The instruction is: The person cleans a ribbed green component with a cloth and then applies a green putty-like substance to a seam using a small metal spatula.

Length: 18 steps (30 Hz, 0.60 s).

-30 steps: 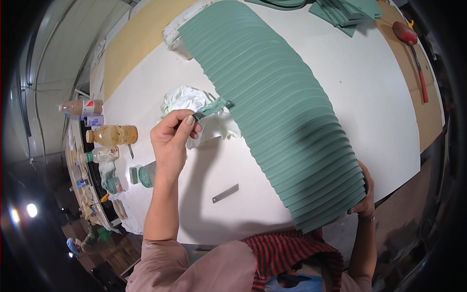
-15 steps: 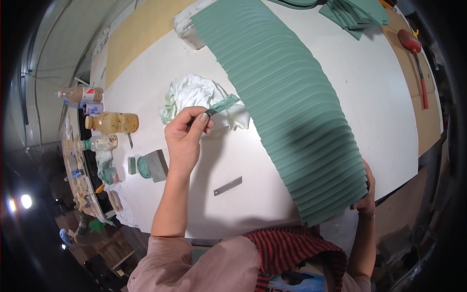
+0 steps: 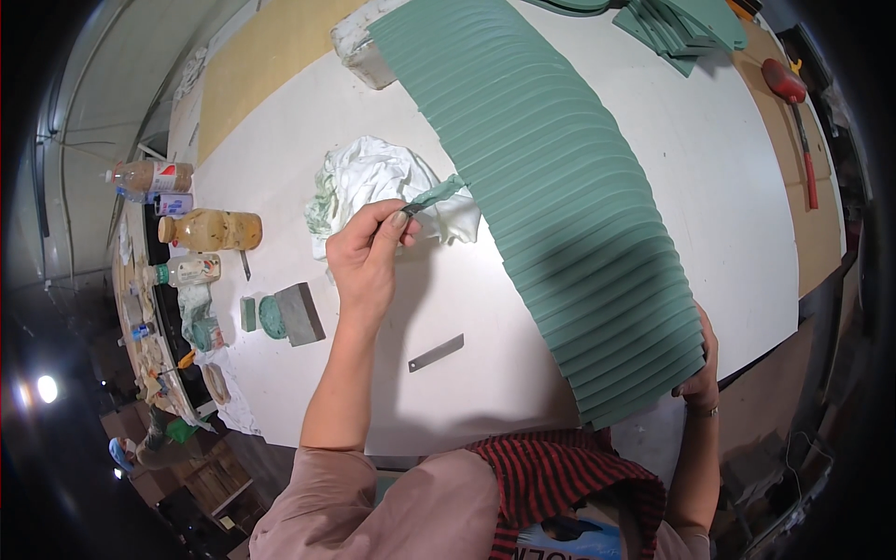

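My left hand [image 3: 369, 247] pinches a small dark-handled scraper [image 3: 439, 194] whose blade is smeared with green paste. The blade's tip is at the left edge of a long row of overlapping green pieces [image 3: 560, 205], fanned diagonally across the table like slats. Around the near right end of that row, my right hand [image 3: 698, 369] has its fingers wrapped, partly hidden by the pieces. Behind the scraper lies a crumpled white cloth [image 3: 373, 173] with green stains. A flat metal blade [image 3: 436, 353] rests on the white tabletop nearer me.
A grey block [image 3: 301, 315] and a round green paste lump [image 3: 272, 317] sit at left. Beyond them stand several bottles, one holding yellowish liquid [image 3: 215, 231]. A whitish block [image 3: 364, 51] touches the row's far end. More green pieces [image 3: 677, 33] and a red-handled tool [image 3: 803, 131] lie far right.
My left hand has shifted slightly right, and the scraper's tip has come closer to the edge of the green row. My right hand keeps its hold.
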### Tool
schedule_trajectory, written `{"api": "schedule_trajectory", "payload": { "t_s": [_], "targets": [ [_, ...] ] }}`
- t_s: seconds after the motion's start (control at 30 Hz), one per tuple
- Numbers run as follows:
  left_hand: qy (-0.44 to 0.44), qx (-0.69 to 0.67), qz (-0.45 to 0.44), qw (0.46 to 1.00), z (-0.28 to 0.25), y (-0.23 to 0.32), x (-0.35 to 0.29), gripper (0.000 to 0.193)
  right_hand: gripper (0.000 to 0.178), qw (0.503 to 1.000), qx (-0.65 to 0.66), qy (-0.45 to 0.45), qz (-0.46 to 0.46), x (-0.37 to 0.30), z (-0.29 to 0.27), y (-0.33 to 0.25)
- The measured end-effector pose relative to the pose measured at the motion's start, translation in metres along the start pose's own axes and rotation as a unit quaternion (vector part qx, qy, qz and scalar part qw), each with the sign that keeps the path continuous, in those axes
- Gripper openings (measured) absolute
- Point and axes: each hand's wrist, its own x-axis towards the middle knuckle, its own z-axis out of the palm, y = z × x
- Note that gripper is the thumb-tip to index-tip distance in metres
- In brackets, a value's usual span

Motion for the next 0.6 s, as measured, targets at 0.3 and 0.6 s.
{"api": "schedule_trajectory", "payload": {
  "t_s": [0.3, 0.6],
  "targets": [
    [-0.016, -0.001, 0.032, 0.999, -0.0008, -0.0028, -0.0019, 0.013, 0.139, 1.000, -0.009, 0.006, -0.006, -0.0009, -0.0013, 0.0025],
    [0.022, -0.060, 0.030, 0.998, 0.0013, -0.0012, -0.0030, 0.018, 0.134, 1.000, -0.008, -0.005, -0.027, 0.0021, -0.0024, 0.0031]
  ]
}}
